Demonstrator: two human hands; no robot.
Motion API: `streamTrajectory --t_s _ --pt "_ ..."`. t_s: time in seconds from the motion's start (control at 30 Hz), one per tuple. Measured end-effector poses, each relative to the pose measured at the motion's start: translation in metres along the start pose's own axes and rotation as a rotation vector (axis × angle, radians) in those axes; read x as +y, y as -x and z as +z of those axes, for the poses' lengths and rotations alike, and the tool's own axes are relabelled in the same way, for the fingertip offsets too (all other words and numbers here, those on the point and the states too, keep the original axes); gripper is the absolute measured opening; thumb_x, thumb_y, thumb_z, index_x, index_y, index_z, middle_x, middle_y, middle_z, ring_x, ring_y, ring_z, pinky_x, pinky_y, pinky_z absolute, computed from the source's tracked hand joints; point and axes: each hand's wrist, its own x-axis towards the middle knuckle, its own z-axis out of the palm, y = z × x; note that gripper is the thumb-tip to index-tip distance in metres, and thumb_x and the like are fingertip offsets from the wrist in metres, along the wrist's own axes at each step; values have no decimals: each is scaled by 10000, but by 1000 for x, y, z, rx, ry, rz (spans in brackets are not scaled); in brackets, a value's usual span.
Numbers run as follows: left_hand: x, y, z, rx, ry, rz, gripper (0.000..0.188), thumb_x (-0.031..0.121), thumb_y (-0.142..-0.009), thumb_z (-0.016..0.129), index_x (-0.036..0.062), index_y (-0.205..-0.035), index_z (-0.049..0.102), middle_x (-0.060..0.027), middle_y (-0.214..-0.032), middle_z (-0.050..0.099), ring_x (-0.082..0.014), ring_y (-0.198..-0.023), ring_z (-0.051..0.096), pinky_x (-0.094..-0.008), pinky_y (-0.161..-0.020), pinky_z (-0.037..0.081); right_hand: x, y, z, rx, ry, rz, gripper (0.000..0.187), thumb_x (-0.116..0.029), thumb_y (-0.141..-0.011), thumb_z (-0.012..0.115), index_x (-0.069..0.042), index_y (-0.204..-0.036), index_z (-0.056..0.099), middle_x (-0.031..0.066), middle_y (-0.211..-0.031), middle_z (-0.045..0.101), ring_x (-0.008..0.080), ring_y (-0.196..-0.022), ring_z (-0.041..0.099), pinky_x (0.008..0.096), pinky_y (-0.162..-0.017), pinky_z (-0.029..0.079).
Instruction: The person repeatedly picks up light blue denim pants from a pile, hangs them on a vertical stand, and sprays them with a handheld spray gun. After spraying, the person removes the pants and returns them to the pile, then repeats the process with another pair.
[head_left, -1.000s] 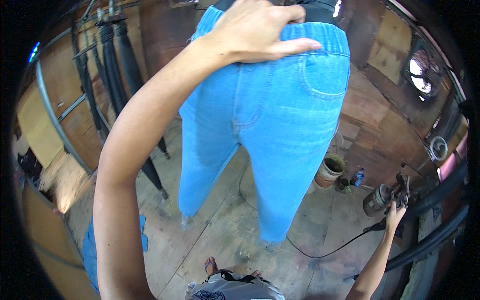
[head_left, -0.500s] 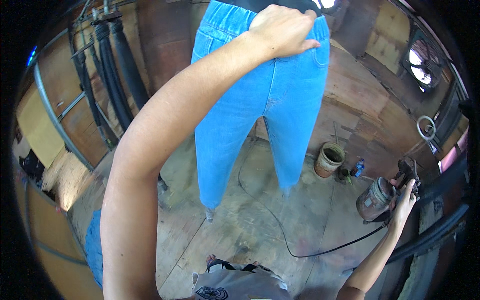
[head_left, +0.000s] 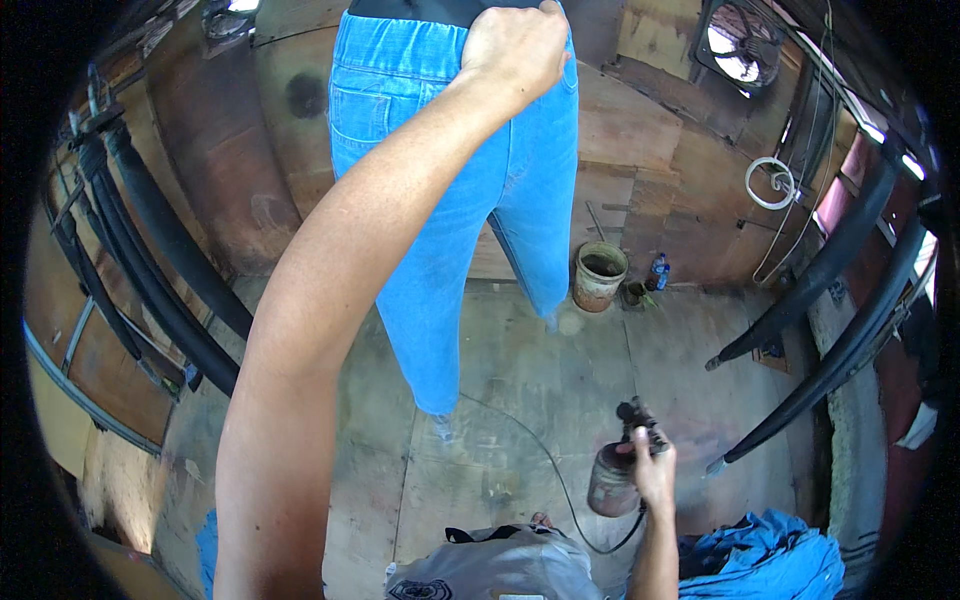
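Blue elastic-waist jeans (head_left: pixel 520 170) hang upright in front of me, pulled over a dark form (head_left: pixel 425 10) that shows at the waist. My left hand (head_left: pixel 512 50) is closed at the waistband, its fingertips mostly hidden, and that forearm crosses in front of one leg. On the left side a square patch pocket shows. Low on the right, my right hand (head_left: pixel 655 468) is wrapped round the handle of a spray gun (head_left: pixel 640 425) with a dirty cup (head_left: pixel 612 482) beneath it. The gun is apart from the jeans, and a thin black hose (head_left: pixel 560 480) trails from it.
Black padded poles slant in at the left (head_left: pixel 180 230) and right (head_left: pixel 850 370). By the far wall stand a stained bucket (head_left: pixel 600 290) and a blue bottle (head_left: pixel 657 272). A blue cloth heap (head_left: pixel 770 560) lies near right; a fan (head_left: pixel 740 50) is set high up.
My right hand has brought the spray gun leftward and nearer to my body. The jeans have turned, bringing the patch pocket into sight. My view has swung right; the left hand stays at the waistband.
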Motion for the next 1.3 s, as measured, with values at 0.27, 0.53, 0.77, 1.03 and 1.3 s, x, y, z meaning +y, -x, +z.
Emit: streamTrajectory --t_s 0.27,0.53,0.77,1.03,1.3 --pt "-9 9 -32 22 48 67 331 253 -826 640 -22 -1011 625 -154 -707 693 -307 -641 708 -434 -582 557 -60 28 68 39 89 -151 512 -254 -977 621 -86 -1453 533 118 -794 721 142 -796 681 336 -811 540" --pt "-22 15 -75 -123 98 97 397 388 -830 713 53 -990 571 -151 -750 671 -341 -706 691 -463 -660 557 -170 41 49 151 -228 -754 640 -310 -998 600 30 -1504 404 134 -912 734 85 -589 556 248 -571 445" --pt "-26 16 -108 -163 96 117 438 428 -824 726 46 -988 586 -181 -800 697 -375 -757 701 -482 -689 563 -140 52 46 11 -244 -369 564 -253 -981 647 -15 -1470 497 10 -786 657 70 -626 526 232 -616 460" --pt "-38 19 -128 -243 135 81 475 515 -853 688 67 -983 594 -208 -795 693 -407 -789 694 -503 -725 551 -88 36 65 -160 199 36 425 -243 -975 662 -62 -1358 622 80 -749 692 118 -680 633 329 -668 525" --pt "-52 24 -127 -268 212 42 531 601 -833 697 93 -952 601 -211 -792 680 -416 -789 679 -502 -711 521 -161 49 15 63 -390 -566 568 -331 -1066 484 5 -1514 387 128 -864 709 53 -408 427 210 -372 313"
